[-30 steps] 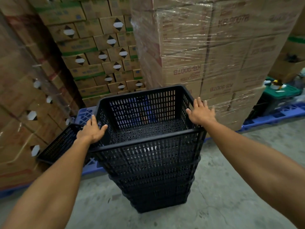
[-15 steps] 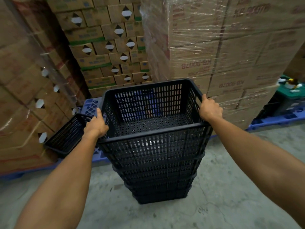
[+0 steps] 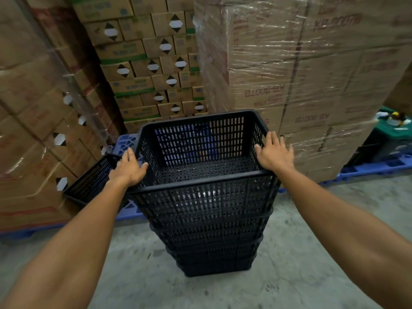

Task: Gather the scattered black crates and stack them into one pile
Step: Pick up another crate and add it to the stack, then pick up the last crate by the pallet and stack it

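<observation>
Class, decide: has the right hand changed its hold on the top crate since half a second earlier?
Yes. The right hand has opened flat on the top crate rim.

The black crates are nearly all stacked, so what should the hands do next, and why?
Probably reach the left hand over to the loose crate leaning by the boxes. Both hands rest open on the top crate, which looks seated on the pile, and that one remains unstacked.

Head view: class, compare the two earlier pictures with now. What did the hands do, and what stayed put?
Half a second ago both hands gripped the top crate's side rims. Now the left hand and right hand have opened, fingers spread, resting on the rims. The pile and the tilted crate at left stayed put.
</observation>
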